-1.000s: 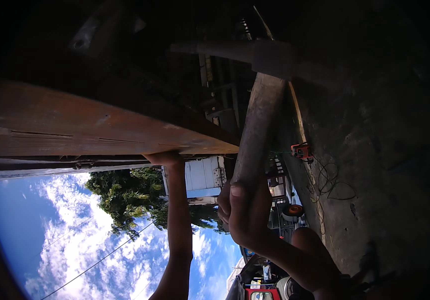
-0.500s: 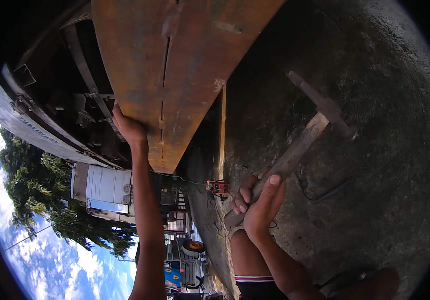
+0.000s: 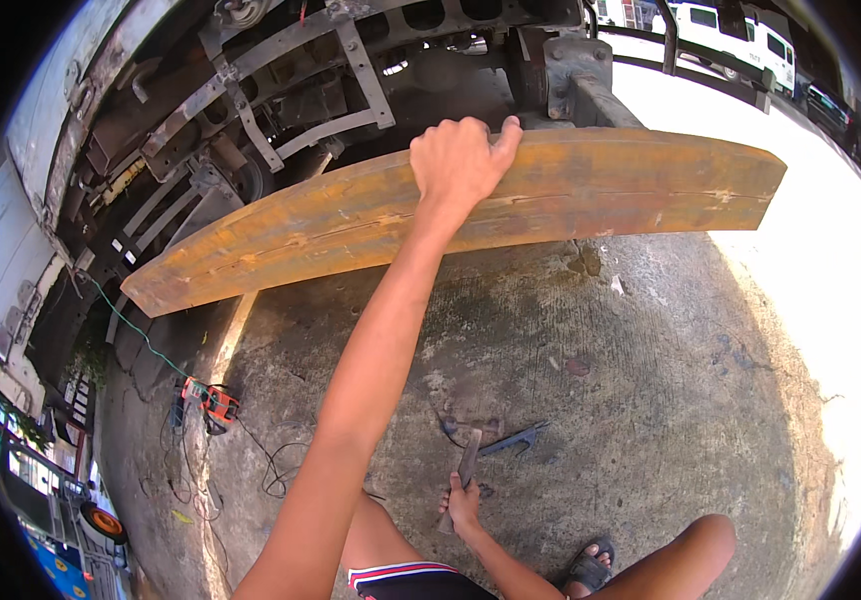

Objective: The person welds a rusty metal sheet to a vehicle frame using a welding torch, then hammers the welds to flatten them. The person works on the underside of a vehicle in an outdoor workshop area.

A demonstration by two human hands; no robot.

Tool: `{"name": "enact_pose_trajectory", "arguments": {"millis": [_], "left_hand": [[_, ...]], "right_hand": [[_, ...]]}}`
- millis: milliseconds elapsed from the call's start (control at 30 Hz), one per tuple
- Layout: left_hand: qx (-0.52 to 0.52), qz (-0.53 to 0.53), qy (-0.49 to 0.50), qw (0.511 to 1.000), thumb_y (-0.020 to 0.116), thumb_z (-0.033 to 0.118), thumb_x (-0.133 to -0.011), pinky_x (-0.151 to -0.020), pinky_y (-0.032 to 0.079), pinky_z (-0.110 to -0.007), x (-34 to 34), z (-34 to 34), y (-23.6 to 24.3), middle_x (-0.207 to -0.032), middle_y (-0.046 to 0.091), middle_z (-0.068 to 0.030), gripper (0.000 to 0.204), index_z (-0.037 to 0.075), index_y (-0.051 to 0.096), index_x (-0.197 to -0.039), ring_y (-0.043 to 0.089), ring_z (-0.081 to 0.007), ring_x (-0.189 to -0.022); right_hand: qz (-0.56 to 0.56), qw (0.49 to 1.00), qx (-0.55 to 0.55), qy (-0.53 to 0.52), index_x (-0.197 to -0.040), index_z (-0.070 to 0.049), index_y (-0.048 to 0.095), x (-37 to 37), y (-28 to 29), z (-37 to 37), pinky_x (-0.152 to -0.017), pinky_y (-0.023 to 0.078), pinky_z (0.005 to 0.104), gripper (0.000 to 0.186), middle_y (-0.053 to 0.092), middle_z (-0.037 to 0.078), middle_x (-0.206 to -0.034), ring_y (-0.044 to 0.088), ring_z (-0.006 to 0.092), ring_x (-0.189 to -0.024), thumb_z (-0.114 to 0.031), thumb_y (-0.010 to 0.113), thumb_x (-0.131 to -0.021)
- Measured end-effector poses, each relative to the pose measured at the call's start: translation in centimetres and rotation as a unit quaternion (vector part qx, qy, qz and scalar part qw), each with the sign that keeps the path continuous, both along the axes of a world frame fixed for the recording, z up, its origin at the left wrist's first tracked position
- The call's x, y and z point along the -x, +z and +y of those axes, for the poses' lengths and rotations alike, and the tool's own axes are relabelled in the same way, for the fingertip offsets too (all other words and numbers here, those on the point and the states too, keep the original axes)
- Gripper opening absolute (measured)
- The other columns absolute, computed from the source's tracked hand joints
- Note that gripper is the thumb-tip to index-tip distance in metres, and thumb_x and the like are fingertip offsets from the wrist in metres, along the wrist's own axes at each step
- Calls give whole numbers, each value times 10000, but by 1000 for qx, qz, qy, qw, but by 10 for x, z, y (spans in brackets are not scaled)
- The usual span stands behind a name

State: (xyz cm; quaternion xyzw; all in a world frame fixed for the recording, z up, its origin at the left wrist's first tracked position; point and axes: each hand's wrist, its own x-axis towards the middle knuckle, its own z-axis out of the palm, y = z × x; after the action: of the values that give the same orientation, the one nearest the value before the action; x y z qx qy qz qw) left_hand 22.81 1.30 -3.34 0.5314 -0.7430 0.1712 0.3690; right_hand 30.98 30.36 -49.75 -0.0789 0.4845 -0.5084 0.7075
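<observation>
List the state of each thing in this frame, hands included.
Long rusty orange steel plate: held on edge, off the concrete.
Left hand: gripping the plate's top edge.
Right hand: closed on a wooden-handled hammer, low by the ground.
Orange power tool: lying on the concrete, cord attached.

The single head camera looked steeply down from above the person, its fisheye rim bending edges. The left hand [image 3: 459, 158] sat close, upper centre; the right hand [image 3: 464, 505] lay farther below, near the concrete floor [image 3: 671, 400].
</observation>
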Motion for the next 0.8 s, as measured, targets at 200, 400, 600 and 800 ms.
{"name": "enact_pose_trajectory", "arguments": {"millis": [200, 400, 600, 800], "left_hand": [[27, 34, -89, 995, 545, 523, -878, -588, 513, -442, -13, -4, -3, -637, 664, -210, 589, 15, 718, -636, 677, -370, -628], [26, 29, -123, 992, 519, 526, -903, -636, 521, -432, -19, -7, -6, -690, 690, -197, 596, 15, 737, -686, 698, -347, -696], [-37, -14, -132, 990, 504, 534, -922, -729, 522, -416, -24, -6, -2, -836, 734, -171, 562, 54, 767, -792, 712, -303, -816], [-14, -24, -134, 991, 473, 542, -933, -724, 533, -423, -26, -5, 0, -832, 732, -179, 583, 55, 773, -822, 715, -322, -815]], "right_hand": [[202, 976, -32, 81, -946, -26, 497, -13, -94, 67, -443, 432, 331, 272, 519, 37, -618, 521, 151, -489, -248, 653, -962], [374, 911, -81, 153, -881, 79, 620, -3, -114, 111, -554, 503, 393, 461, 649, 134, -659, 651, 229, -583, -363, 749, -864], [484, 835, -72, 252, -1056, 118, 606, 9, -127, 124, -759, 542, 456, 689, 700, 257, -905, 705, 370, -871, -528, 706, -837], [588, 733, -54, 338, -1194, 48, 582, 10, -120, 136, -893, 521, 483, 652, 667, 281, -1120, 654, 421, -1060, -513, 655, -872]]}}
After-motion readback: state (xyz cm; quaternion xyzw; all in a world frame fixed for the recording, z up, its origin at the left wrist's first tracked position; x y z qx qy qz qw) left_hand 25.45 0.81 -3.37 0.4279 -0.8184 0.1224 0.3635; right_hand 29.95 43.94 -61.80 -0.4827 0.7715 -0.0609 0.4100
